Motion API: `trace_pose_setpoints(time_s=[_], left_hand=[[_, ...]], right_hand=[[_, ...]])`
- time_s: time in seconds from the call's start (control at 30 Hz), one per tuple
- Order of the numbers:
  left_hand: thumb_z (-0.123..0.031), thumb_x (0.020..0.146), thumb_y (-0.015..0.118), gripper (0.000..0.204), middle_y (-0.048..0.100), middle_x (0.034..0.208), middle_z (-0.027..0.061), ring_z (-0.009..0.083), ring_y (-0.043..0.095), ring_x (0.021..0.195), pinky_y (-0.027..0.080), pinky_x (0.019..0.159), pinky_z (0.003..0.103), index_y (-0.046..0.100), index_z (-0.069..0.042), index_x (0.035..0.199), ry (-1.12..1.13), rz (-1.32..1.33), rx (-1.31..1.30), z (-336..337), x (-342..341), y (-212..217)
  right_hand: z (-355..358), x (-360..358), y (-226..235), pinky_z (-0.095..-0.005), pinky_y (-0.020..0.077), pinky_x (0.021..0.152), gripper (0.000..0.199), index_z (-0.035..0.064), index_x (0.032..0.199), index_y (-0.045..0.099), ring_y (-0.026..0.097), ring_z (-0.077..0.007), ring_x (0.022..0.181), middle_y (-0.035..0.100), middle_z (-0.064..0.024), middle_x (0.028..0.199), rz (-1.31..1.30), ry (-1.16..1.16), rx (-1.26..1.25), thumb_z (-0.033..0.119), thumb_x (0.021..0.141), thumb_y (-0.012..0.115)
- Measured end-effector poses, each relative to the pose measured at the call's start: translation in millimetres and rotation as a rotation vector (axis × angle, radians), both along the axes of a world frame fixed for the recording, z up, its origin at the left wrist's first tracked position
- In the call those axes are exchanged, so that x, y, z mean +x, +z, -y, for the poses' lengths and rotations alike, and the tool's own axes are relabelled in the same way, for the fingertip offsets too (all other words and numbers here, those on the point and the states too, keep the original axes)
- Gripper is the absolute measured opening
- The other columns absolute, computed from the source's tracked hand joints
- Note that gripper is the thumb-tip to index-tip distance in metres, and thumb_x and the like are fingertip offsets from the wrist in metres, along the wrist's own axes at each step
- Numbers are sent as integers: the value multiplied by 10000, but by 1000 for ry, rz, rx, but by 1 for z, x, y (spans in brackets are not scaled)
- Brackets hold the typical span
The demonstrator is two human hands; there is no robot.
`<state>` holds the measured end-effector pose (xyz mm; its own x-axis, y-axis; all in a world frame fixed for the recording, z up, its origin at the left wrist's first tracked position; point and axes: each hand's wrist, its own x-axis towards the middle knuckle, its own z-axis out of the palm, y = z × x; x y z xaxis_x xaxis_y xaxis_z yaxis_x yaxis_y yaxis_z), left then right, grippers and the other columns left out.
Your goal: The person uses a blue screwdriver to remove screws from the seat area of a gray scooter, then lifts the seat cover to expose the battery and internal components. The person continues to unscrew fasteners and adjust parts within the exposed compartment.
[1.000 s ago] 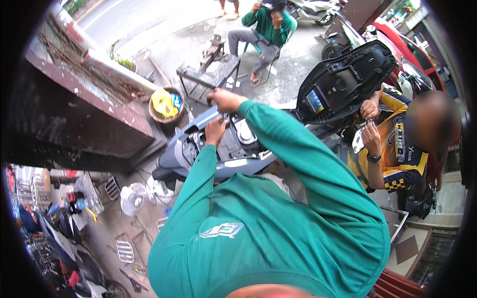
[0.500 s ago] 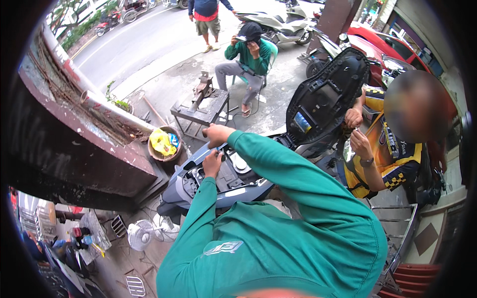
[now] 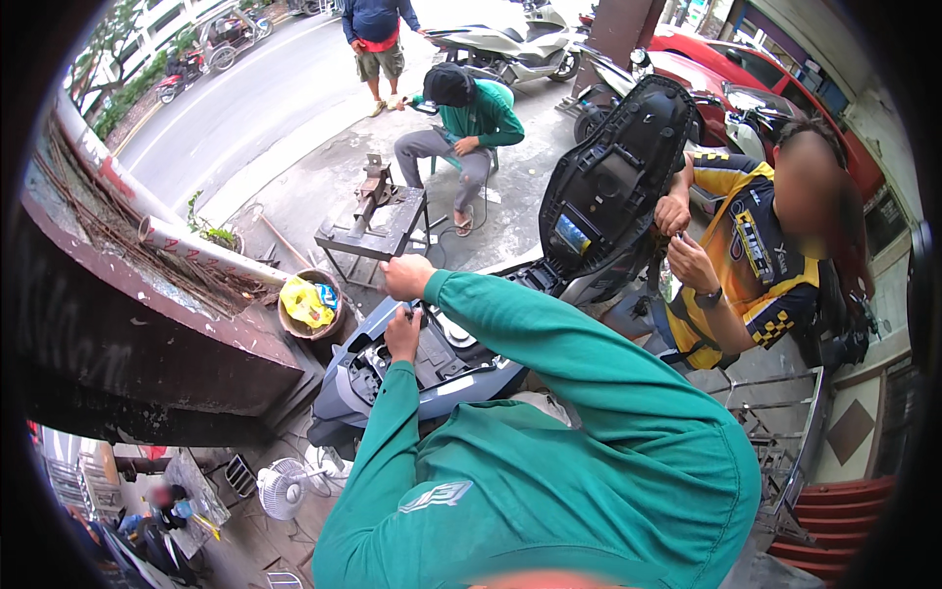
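Green sleeves are reaching forward over the scooter (image 3: 432, 368), its seat (image 3: 613, 187) raised. The left hand (image 3: 401, 335) is curling closed down in the open engine bay, on something too small to tell. The right hand (image 3: 406, 277) is hovering fisted just above. Beyond, a bucket (image 3: 312, 309) is sitting beside a metal stand (image 3: 378, 224).

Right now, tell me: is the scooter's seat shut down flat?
No: the scooter's seat stands raised, its black underside showing.

Bright even daylight, soft shadows, strong fisheye bending, dark rim
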<state>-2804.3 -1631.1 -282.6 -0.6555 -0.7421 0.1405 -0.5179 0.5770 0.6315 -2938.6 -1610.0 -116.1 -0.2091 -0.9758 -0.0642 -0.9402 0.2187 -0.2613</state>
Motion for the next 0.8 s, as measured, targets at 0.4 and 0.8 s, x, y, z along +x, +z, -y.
trace_pose_setpoints(time_s=[0.4,0.8], left_hand=[[-454,901,772,399,757,895,207,437,732,860,563,761,551,700,-70,985,39,-7,1,5,-1,-7],[-237,891,740,195,758,904,197,433,724,861,543,745,529,711,-67,981,-45,-106,-40,7,0,-10]], right_hand=[[2,3,-15,-490,613,847,481,69,1237,692,757,-378,982,767,-193,1037,-1,-73,-63,415,905,651],[5,10,-9,-460,600,905,419,83,1199,741,745,-316,1074,764,-161,1145,48,-167,-34,313,853,686]])
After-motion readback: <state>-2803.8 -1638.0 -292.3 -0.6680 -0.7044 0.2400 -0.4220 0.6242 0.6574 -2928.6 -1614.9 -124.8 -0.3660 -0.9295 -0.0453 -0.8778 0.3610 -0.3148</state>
